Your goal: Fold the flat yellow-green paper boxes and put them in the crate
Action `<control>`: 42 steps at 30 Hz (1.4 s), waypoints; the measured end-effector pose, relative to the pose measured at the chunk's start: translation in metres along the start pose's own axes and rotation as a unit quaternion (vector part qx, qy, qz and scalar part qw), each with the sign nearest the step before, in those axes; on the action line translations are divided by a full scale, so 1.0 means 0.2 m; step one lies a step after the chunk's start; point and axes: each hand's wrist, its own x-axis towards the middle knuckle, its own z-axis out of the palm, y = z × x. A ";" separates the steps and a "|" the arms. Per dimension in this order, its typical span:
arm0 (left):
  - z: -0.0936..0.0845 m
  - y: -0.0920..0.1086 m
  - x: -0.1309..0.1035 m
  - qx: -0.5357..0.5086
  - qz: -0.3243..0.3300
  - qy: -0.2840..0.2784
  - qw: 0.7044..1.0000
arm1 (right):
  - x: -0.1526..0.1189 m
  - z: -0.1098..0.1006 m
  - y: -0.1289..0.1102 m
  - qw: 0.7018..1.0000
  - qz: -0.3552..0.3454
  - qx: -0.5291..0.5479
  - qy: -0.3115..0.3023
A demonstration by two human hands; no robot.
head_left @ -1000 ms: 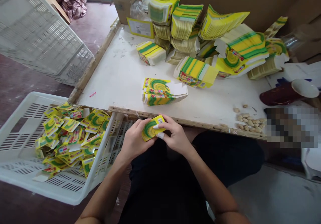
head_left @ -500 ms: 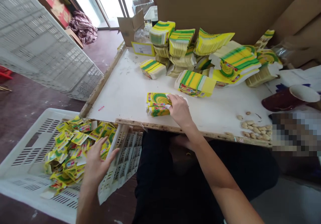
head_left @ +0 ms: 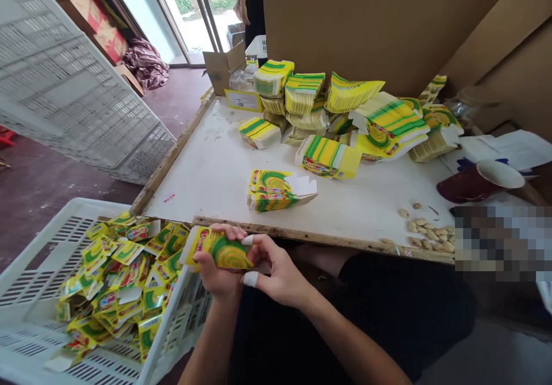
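Note:
A yellow and green printed carton [head_left: 226,253] is held between my two hands, just in front of the table's near edge. My left hand [head_left: 219,276] is wrapped round it from below, thumb on the printed face. At the carton's right end are the fingers of my right hand [head_left: 276,270]; white tape covers its thumb and a fingertip. Beyond them on the table lies a small stack of flat cartons [head_left: 273,191], white flaps pointing right. To the left, a white plastic crate [head_left: 77,210] holds many loose cartons [head_left: 123,276].
Stacked carton bundles [head_left: 306,95] line the back of the white table [head_left: 198,155]. A maroon mug [head_left: 461,181] lies on its side at the right, with peanuts [head_left: 426,230] nearby. Another crate [head_left: 86,86] leans at the left. A person's arm [head_left: 242,0] shows by the doorway.
My right hand has left the stack on the table and come down to the front edge. My left hand has risen from over the crate; both now hold a carton.

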 end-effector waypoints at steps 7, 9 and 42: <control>-0.03 -0.03 -0.05 0.153 -0.053 -0.021 0.987 | -0.01 -0.03 0.07 0.995 0.080 0.043 0.040; -0.06 -0.04 -0.07 0.176 -0.062 -0.043 0.981 | -0.01 -0.07 0.08 0.994 0.072 0.044 0.062; -0.05 -0.07 -0.19 0.436 0.076 -0.359 0.821 | -0.14 -0.20 0.13 0.968 0.128 0.212 0.049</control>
